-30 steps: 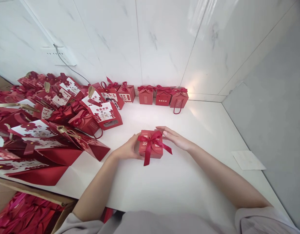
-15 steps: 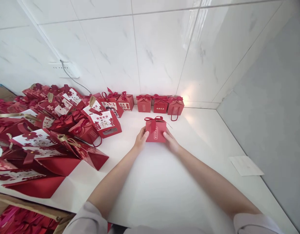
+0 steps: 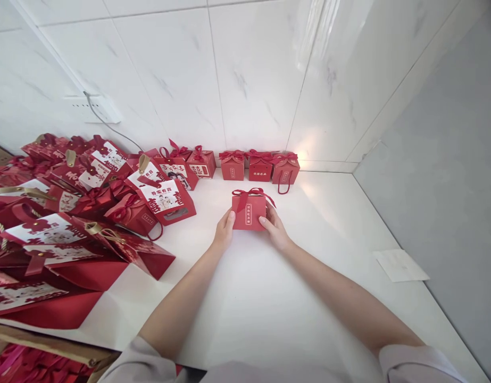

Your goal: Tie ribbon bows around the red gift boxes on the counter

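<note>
"What's at the far left?"

"A carton (image 3: 49,346) just below the table (image 3: 265,308), and above it a heap of red gift bags (image 3: 97,199), some leaning on each other. I'd guess they were crowded there to keep the middle free for handling."

"And the left hand?"

"The left hand (image 3: 225,229) is partly curled, thumb on the near face of a red box (image 3: 249,214), gripping its left side. The other fingers are mostly hidden."

"Where is that box?"

"Upright between the hands, over the middle of the table, label facing the person. I can't tell whether its base touches the table. Holding it by the sides probably spares the bow (image 3: 245,196) on top."

"What's behind?"

"Three boxes with bows (image 3: 260,168) in a row against the wall, likely kept back for elbow room."

"The right hand?"

"The right hand (image 3: 276,230) is half closed on the box's right side, thumb across its lower corner. Farther right, a sheet of paper (image 3: 400,265) lies near the table's edge, out of the way."
</note>
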Demonstrator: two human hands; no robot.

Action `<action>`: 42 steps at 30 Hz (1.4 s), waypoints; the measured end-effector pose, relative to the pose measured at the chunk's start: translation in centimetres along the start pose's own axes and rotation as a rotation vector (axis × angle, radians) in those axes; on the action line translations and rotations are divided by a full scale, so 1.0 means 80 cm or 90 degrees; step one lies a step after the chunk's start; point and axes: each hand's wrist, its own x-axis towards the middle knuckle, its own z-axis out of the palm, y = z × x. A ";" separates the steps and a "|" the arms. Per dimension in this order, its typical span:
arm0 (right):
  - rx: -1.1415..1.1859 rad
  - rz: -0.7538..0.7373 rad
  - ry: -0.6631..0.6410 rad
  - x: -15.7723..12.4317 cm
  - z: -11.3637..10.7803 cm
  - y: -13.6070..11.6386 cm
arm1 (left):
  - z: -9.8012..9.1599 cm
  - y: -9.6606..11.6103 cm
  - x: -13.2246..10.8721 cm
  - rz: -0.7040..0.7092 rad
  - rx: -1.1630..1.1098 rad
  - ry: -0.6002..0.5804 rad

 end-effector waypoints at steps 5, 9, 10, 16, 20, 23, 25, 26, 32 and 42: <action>-0.162 -0.106 0.176 -0.008 0.022 -0.008 | 0.019 0.007 -0.024 0.056 0.047 0.023; -0.283 -0.176 0.126 -0.023 0.034 -0.017 | 0.024 0.008 -0.023 0.017 -0.018 -0.027; -0.293 -0.187 0.101 -0.026 0.034 -0.018 | 0.022 0.008 -0.019 -0.007 -0.050 -0.007; -0.248 -0.207 0.035 -0.030 0.029 -0.017 | 0.002 0.013 -0.002 -0.150 -0.304 0.080; -0.236 -0.175 0.066 -0.027 0.025 -0.014 | -0.002 0.020 -0.004 -0.151 -0.400 0.092; -0.211 -0.127 0.092 -0.023 0.021 -0.009 | -0.003 0.026 -0.005 -0.148 -0.451 0.076; -0.182 -0.078 0.106 -0.020 0.018 -0.005 | -0.006 0.029 -0.005 -0.163 -0.477 0.055; -0.163 -0.054 0.112 -0.018 0.017 -0.004 | -0.008 0.030 -0.005 -0.177 -0.486 0.038; -0.089 0.040 0.148 -0.011 0.010 0.002 | -0.020 0.030 -0.005 -0.269 -0.526 -0.096; -0.064 0.055 0.111 -0.009 0.007 0.001 | -0.022 0.031 -0.006 -0.282 -0.532 -0.133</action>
